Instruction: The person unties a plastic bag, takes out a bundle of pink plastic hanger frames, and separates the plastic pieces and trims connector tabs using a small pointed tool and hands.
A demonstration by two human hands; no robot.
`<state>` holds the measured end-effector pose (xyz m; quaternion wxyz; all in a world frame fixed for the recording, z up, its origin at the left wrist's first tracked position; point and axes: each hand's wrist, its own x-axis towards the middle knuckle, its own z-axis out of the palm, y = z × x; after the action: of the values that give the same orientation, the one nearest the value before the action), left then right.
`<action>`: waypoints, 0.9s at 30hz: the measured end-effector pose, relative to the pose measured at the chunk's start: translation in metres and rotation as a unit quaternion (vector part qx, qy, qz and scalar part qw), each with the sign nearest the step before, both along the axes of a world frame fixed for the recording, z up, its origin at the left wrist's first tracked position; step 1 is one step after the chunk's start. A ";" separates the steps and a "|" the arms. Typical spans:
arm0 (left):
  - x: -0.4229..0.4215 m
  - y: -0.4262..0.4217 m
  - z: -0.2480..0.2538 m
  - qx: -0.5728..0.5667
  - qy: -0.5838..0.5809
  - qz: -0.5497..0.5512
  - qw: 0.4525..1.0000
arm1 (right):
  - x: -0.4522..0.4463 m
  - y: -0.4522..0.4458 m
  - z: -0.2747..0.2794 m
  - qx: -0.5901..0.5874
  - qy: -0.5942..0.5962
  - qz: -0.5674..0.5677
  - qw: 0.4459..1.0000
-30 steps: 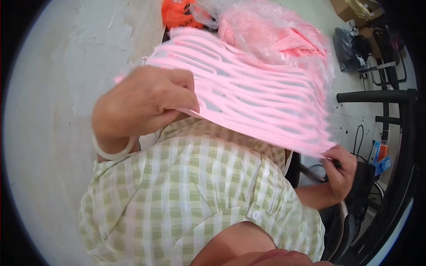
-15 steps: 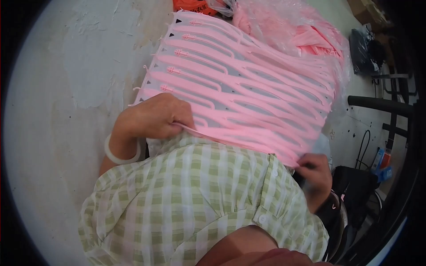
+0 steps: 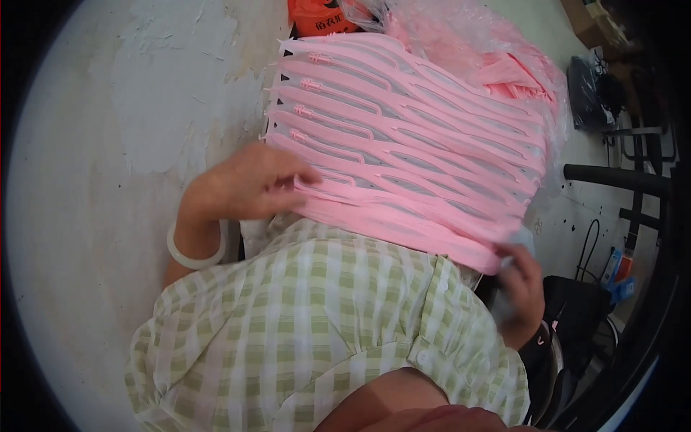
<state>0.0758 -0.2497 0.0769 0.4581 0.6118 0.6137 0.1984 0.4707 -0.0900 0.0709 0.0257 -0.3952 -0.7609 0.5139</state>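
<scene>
A thin pink sheet (image 3: 410, 151) with many wavy strips lies spread in front of the person, who wears a green and white checked shirt (image 3: 324, 317). It seems to rest on the lap, but what is under it is mostly hidden. Its near edge is right by the shirt, and its far edge is close to a clear plastic bag (image 3: 461, 36) with pink cloth (image 3: 511, 75) inside. An orange bag (image 3: 320, 18) sits past the far left corner. The left hand (image 3: 248, 183) is at the near left corner, with its fingers loose and apart, pinching nothing. The right hand (image 3: 522, 284) is at the near right corner, but it is blurry, so I cannot tell if it grips the sheet. The step looks like folding the near edge over, since the pink is bunched thick there. The next move calls for light fingers at both near corners, pulling evenly so the strips stay flat.
</scene>
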 end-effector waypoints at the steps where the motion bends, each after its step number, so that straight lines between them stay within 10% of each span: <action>1: -0.004 0.010 0.006 0.093 0.049 0.013 0.994 | -0.008 0.006 0.006 0.041 0.039 0.000 0.998; 5: -0.004 0.103 0.007 0.295 0.053 0.004 0.954 | -0.030 0.026 0.017 0.157 0.091 -0.077 0.980; 13: -0.017 0.209 -0.019 0.027 0.299 -0.120 0.946 | -0.110 0.050 0.037 0.171 0.152 -0.020 0.973; 18: -0.017 0.184 -0.007 0.007 -0.001 -0.008 1.000 | -0.155 0.075 0.035 0.264 0.183 0.110 0.941; 27: -0.016 0.172 0.003 -0.006 -0.227 0.076 0.971 | -0.185 0.081 0.029 -0.236 0.299 0.030 0.924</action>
<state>0.0603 -0.0776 0.0803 0.5726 0.4992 0.5399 0.3624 0.2861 -0.0090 0.1002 0.1428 -0.1951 -0.5857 0.7736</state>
